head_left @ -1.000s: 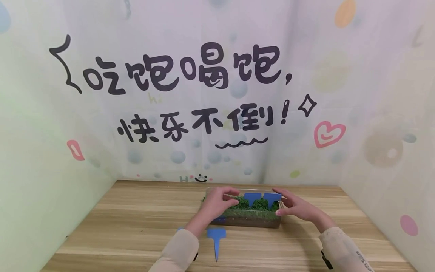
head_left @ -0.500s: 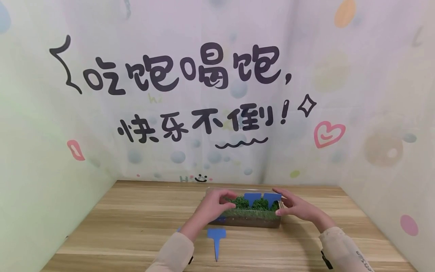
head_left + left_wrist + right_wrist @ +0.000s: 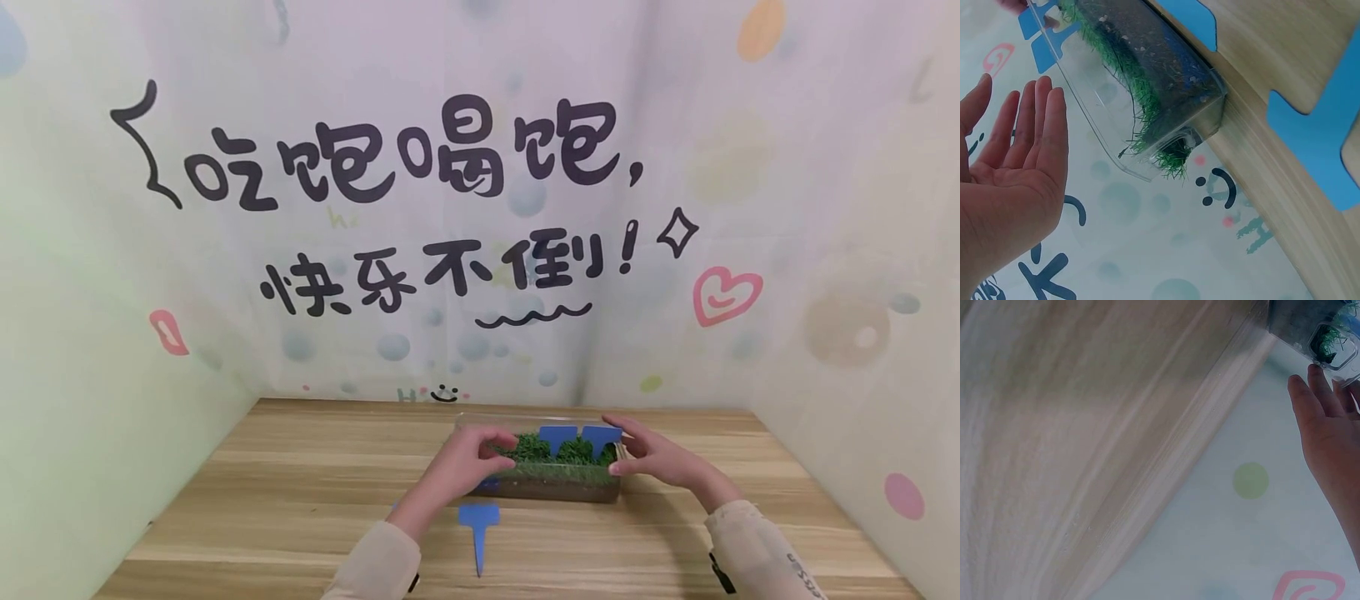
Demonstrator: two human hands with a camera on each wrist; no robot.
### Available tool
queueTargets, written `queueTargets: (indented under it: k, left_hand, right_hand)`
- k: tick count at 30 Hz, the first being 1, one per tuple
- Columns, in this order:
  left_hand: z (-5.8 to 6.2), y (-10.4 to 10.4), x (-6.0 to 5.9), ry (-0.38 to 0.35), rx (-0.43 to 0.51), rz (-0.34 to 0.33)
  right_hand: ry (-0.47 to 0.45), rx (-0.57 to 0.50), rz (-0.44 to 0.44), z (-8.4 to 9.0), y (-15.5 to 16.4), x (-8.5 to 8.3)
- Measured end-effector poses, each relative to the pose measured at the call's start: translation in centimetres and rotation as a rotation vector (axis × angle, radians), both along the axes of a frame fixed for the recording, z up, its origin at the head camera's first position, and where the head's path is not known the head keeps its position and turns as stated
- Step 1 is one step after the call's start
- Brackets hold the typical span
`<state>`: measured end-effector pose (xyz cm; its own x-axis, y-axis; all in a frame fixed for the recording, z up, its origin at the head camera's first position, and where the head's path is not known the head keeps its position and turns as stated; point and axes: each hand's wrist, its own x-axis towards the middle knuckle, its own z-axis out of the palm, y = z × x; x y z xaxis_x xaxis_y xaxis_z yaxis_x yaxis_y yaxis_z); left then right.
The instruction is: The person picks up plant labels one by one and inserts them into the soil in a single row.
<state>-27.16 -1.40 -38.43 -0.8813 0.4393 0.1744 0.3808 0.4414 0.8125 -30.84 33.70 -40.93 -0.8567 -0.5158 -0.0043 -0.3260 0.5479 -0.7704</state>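
Observation:
A clear plastic box (image 3: 551,486) of dark soil and green grass (image 3: 536,450) stands on the wooden table (image 3: 300,483). Two blue plant labels (image 3: 558,437) stick up in the grass near its right end. My left hand (image 3: 468,460) hovers at the box's left end; in the left wrist view this left hand (image 3: 1016,162) is flat, fingers straight, apart from the box (image 3: 1110,119). My right hand (image 3: 654,457) rests against the right end, and the right wrist view shows a fingertip of that right hand (image 3: 1329,425) touching the box (image 3: 1300,325).
A loose blue T-shaped label (image 3: 477,527) lies on the table in front of the box, and another blue label (image 3: 489,483) is partly hidden under my left hand. Printed backdrop walls (image 3: 465,250) close in the back and both sides.
My left hand has drawn slightly back and left from over the box's left end. The right hand and the box have stayed put.

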Motion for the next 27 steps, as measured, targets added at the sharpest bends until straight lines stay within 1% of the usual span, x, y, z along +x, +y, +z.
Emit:
queueTargets:
  k: [4, 6, 11, 20, 27]
  left_hand:
    - [-0.2, -0.3, 0.2, -0.002, -0.03, 0.005]
    - [-0.3, -0.4, 0.4, -0.014, -0.037, 0.006]
    - [-0.5, -0.8, 0.6, -0.036, -0.06, -0.009]
    - [-0.6, -1.7, 0.8, -0.075, -0.065, -0.022]
    - [-1.1, -2.2, 0.8, -0.073, -0.091, -0.024]
  right_hand:
    - [0.002, 0.004, 0.002, 0.0, 0.1, 0.0]
    - [-0.001, 0.001, 0.005, 0.0, 0.1, 0.0]
    - [-0.012, -0.002, 0.006, 0.0, 0.1, 0.0]
    - [-0.005, -0.005, 0.003, 0.1, 0.0, 0.2]
    - [-0.002, -0.005, 0.016, 0.2, -0.2, 0.2]
